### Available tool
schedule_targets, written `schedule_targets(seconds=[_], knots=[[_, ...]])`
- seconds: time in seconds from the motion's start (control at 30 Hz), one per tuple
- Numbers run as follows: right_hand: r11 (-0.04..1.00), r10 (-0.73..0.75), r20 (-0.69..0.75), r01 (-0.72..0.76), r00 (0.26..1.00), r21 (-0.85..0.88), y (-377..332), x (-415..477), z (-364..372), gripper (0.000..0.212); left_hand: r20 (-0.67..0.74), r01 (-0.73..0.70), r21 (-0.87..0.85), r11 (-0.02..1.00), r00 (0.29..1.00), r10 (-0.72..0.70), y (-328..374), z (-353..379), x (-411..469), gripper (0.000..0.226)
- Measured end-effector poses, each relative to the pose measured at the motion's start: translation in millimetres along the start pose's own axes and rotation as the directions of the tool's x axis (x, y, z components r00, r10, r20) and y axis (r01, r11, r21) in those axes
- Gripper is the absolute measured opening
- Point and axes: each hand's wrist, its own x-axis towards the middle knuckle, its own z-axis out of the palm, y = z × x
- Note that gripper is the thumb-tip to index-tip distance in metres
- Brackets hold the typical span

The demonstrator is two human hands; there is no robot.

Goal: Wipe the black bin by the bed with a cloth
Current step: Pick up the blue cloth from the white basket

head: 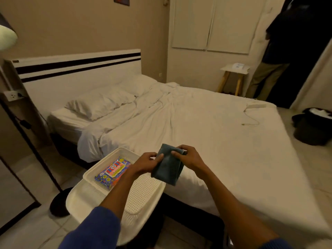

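A dark grey-blue cloth (168,168) hangs folded between both hands, above the near corner of the bed. My left hand (146,161) pinches its left edge and my right hand (188,157) grips its upper right corner. The black bin (312,128) stands on the floor at the far right of the bed, lined with a black bag and with something white inside. It is well away from both hands.
A white perforated tray (136,196) holding a colourful wipes pack (112,172) rests on a white stand below my left arm. The white bed (206,126) fills the middle. A wooden-legged stool (233,76) and a standing person (280,51) are at the back right.
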Motion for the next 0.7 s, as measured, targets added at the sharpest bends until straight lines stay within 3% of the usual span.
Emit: schedule_targets(seconds=[0.2, 0.3, 0.4, 0.5, 0.57, 0.7], knots=[[0.941, 0.16, -0.192, -0.091, 0.968, 0.327, 9.6, -76.4, -74.8, 0.045, 0.042, -0.136, -0.08, 0.988, 0.989, 0.139, 57.7, 75.7, -43.6, 0.042], [0.869, 0.23, -0.226, -0.095, 0.947, 0.485, 25.8, -118.9, -92.0, 0.034, 0.049, -0.181, -0.094, 0.979, 0.981, 0.186, 70.7, 117.5, -64.9, 0.041], [0.793, 0.324, -0.261, -0.111, 0.909, 0.599, 48.3, -158.3, -104.1, 0.039, 0.057, -0.211, -0.112, 0.971, 0.974, 0.219, 76.4, 157.9, -81.5, 0.034], [0.746, 0.473, -0.26, -0.226, 0.842, 0.627, 73.7, -192.9, -111.2, 0.055, 0.072, -0.254, -0.127, 0.959, 0.962, 0.264, 75.5, 197.3, -94.9, 0.027], [0.72, 0.545, -0.23, -0.31, 0.806, 0.621, 91.7, -212.6, -114.9, 0.055, 0.095, -0.255, -0.126, 0.959, 0.959, 0.267, 71.1, 223.5, -98.4, 0.03], [0.781, 0.491, -0.367, -0.213, 0.79, 0.588, 124.3, -235.8, -132.8, 0.044, 0.143, -0.302, -0.108, 0.947, 0.938, 0.316, 68.2, 270.4, -98.6, 0.027]])
